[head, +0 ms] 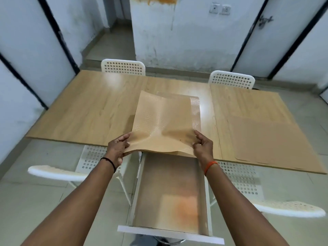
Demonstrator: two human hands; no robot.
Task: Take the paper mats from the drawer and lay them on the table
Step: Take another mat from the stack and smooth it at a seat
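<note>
Above the near edge of the wooden counter (88,110), the left hand (117,150) pinches the near left corner of a tan paper mat (165,121), thumb on top and fingers (124,139) curled beneath. That mat sags between both hands, its far end over the counter and its near edge above the open white drawer (170,229). At its near right corner the right hand (202,146) pinches the edge with curled fingers. Farther right, another mat (266,139) lies flat on the counter. No writing is readable.
</note>
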